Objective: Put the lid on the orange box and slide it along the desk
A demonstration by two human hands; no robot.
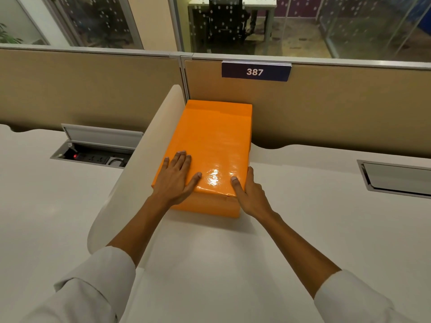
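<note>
Pressing down on the orange box (210,145), both hands sit at its near end, and everything else is placed from that box. Left of it, beyond the curved white divider (140,155) whose face the box's left side touches or nearly touches, an open power-socket tray (93,152) is sunk into the desk (210,252). The left hand (176,178) lies flat and spread on the lid (217,127), fingers extended, palm down, gripping nothing. The lid looks fully seated, its skirt covering the box's walls. The right hand (249,194) clasps the box's near right corner, thumb on top and fingers wrapped down the right side. Behind the box stands the tan partition bearing the 387 plate (255,71), and the far end looks right up against it. Right of the box lies a closed tray cover (396,178). The sliding step seems underway or about to start; pushing forward would jam it against the partition, and uneven pressure could skew it into the divider or shift the glossy lid
</note>
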